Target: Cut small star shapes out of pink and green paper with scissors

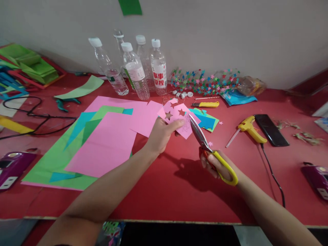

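Note:
My left hand (164,131) pinches a sheet of pink paper (186,129) that has star-shaped holes cut through it and a star drawn in pencil near its lower edge. In my right hand (214,164) is a pair of scissors (201,135) with one yellow and one red handle. Their blades point up and left and meet the paper's right side, by the drawn star. Small pink cut-out stars (210,144) lie on the red table under the scissors. Blue and green paper scraps (206,120) lie just behind the blades.
Stacked coloured sheets (102,147) cover the left. Behind stand several plastic bottles (159,68) and a heap of coloured stars (202,82). A yellow utility knife (205,104), a yellow glue gun (249,128) with its cord, and a black phone (271,130) lie to the right.

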A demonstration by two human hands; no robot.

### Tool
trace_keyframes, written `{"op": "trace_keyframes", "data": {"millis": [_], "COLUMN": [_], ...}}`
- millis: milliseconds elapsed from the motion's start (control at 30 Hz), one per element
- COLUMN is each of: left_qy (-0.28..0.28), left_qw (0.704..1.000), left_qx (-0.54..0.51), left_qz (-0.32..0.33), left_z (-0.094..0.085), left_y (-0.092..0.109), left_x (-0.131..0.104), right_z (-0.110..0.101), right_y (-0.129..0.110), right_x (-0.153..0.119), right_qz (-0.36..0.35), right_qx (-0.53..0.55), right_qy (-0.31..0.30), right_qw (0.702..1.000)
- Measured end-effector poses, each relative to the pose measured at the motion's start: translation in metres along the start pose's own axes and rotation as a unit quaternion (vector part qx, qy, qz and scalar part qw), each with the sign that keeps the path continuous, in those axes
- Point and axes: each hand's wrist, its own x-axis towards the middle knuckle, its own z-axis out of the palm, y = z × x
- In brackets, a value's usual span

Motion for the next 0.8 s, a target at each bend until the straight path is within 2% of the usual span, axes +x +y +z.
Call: {"op": "trace_keyframes", "data": {"millis": [267, 533, 800], "left_qy": [0.025, 0.011, 0.019], "left_qw": [0.999, 1.000, 1.000], "left_qx": [0.021, 0.014, 0.022], "left_qz": [0.007, 0.007, 0.008], "left_z": [0.003, 0.003, 0.003], "left_y": [-0.004, -0.005, -0.010], "left_x": [-0.002, -0.004, -0.004], "right_z": [0.004, 0.004, 0.013], "right_y": [-0.010, -0.014, -0.017], "right_x": [0.001, 0.000, -0.003], "right_qz": [0.013, 0.020, 0.054], "right_qx": [0.000, -0.018, -0.013], "right_qy": [-0.004, 0.007, 0.045], "right_qw": [1.000, 1.000, 0.997]}}
